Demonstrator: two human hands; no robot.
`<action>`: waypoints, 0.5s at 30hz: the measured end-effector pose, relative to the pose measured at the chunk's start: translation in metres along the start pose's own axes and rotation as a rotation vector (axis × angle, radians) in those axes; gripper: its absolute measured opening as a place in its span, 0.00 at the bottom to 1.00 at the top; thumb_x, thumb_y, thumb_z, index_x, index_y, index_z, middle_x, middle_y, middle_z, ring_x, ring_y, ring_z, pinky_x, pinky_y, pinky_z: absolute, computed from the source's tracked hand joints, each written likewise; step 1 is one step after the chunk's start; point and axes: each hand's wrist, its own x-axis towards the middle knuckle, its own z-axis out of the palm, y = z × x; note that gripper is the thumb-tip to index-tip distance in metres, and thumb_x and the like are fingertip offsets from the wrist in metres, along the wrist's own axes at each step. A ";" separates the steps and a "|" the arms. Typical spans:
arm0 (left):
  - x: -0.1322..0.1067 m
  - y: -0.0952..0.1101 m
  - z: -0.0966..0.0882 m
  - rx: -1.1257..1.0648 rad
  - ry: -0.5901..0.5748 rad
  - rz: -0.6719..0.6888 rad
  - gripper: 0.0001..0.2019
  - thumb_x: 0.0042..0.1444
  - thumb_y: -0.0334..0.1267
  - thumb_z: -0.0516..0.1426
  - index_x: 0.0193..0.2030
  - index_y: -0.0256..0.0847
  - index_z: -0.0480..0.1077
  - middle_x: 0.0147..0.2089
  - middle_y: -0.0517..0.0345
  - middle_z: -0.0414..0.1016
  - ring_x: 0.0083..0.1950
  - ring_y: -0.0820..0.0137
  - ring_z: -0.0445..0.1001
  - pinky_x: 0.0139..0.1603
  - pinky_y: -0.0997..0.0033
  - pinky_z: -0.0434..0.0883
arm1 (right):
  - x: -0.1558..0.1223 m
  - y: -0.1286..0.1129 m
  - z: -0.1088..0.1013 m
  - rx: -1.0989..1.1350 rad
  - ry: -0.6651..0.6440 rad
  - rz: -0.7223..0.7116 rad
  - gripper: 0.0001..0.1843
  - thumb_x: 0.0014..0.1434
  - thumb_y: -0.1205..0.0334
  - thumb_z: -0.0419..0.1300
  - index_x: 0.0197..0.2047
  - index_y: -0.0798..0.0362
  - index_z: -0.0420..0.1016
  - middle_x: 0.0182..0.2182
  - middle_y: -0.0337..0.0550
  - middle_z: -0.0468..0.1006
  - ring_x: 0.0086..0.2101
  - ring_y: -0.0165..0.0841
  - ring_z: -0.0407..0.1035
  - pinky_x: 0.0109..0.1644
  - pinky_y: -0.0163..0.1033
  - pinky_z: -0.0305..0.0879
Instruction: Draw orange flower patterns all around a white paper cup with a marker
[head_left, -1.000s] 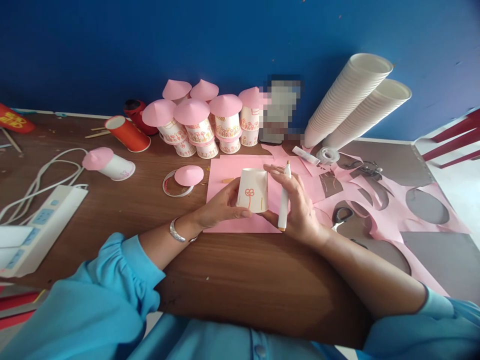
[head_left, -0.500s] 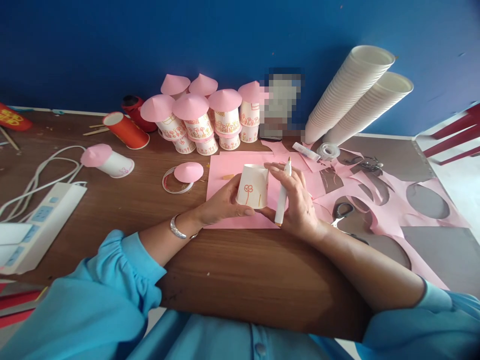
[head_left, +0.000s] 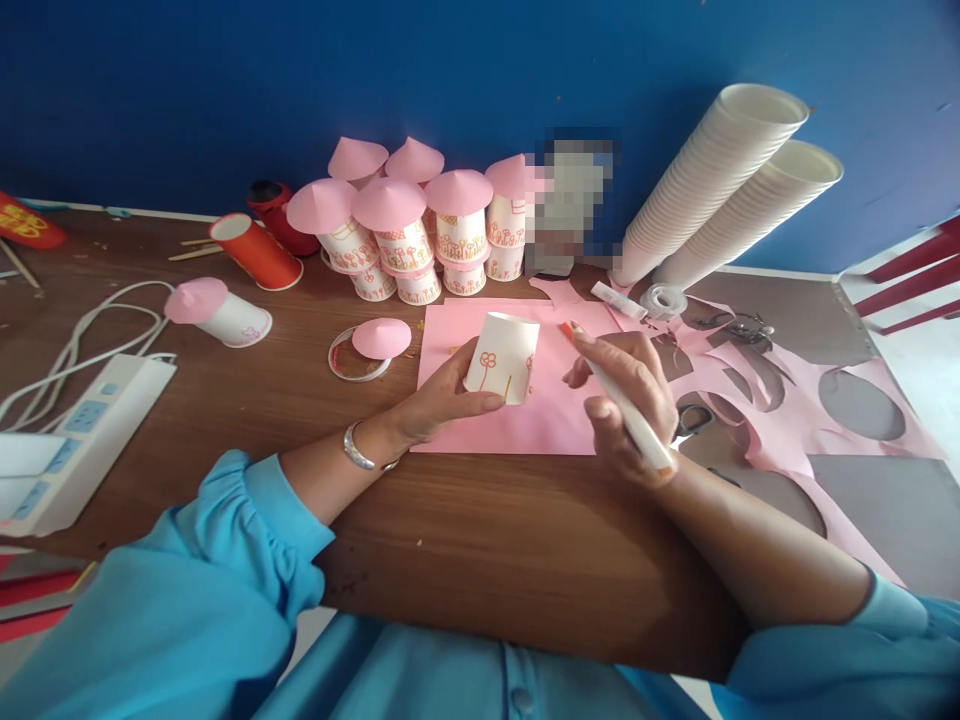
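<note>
My left hand (head_left: 450, 395) is closed around a white paper cup (head_left: 501, 358), which tilts above the pink paper sheet (head_left: 480, 430). Orange flower outlines and a brownish-yellow line are drawn on the cup's side. To the right of the cup, apart from it, my right hand (head_left: 634, 395) grips a white marker pen (head_left: 631, 420). Its orange tip points up and left toward the cup.
Paper-cup houses with pink cone roofs (head_left: 390, 205) stand along the wall. Tall cup stacks (head_left: 712, 170) lean at the right, above clear tape (head_left: 664, 302), scissors (head_left: 694, 420) and pink scraps (head_left: 810, 380). A power strip (head_left: 90, 430) lies at left.
My right hand has moved right, away from the cup, and the marker has swung so its orange tip points up-left. The cup has shifted slightly and tilted in my left hand.
</note>
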 end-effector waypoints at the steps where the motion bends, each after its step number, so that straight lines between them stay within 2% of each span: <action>1: 0.000 -0.001 0.000 0.010 0.017 -0.005 0.35 0.49 0.44 0.74 0.63 0.45 0.69 0.56 0.49 0.79 0.55 0.58 0.78 0.58 0.55 0.72 | 0.001 -0.003 -0.002 0.024 -0.004 0.015 0.21 0.75 0.51 0.54 0.64 0.47 0.76 0.37 0.45 0.76 0.34 0.37 0.75 0.39 0.49 0.79; 3: 0.001 -0.002 0.001 0.017 0.045 -0.016 0.35 0.48 0.43 0.74 0.62 0.45 0.69 0.55 0.50 0.78 0.54 0.59 0.77 0.57 0.57 0.72 | 0.005 -0.010 -0.005 0.051 -0.057 0.003 0.16 0.74 0.57 0.56 0.59 0.50 0.79 0.35 0.44 0.77 0.34 0.36 0.76 0.37 0.46 0.79; 7: 0.002 -0.002 0.004 -0.013 0.054 -0.037 0.34 0.47 0.42 0.74 0.60 0.44 0.70 0.52 0.51 0.78 0.53 0.60 0.77 0.56 0.58 0.71 | 0.009 -0.021 -0.006 0.091 -0.184 -0.098 0.11 0.68 0.68 0.61 0.53 0.50 0.77 0.33 0.43 0.81 0.33 0.35 0.79 0.32 0.41 0.79; 12: 0.002 -0.002 0.004 0.012 0.067 -0.051 0.34 0.46 0.42 0.75 0.60 0.46 0.69 0.51 0.54 0.78 0.52 0.61 0.77 0.56 0.57 0.72 | 0.004 -0.024 -0.001 0.145 -0.153 0.029 0.12 0.64 0.71 0.62 0.48 0.46 0.70 0.29 0.39 0.79 0.30 0.36 0.79 0.28 0.41 0.77; 15: 0.002 -0.003 0.004 0.022 0.063 -0.057 0.33 0.46 0.41 0.75 0.59 0.46 0.70 0.51 0.54 0.80 0.53 0.59 0.78 0.56 0.57 0.72 | 0.003 -0.023 0.000 0.092 -0.157 0.020 0.11 0.63 0.71 0.63 0.45 0.47 0.69 0.30 0.40 0.79 0.30 0.35 0.79 0.27 0.39 0.75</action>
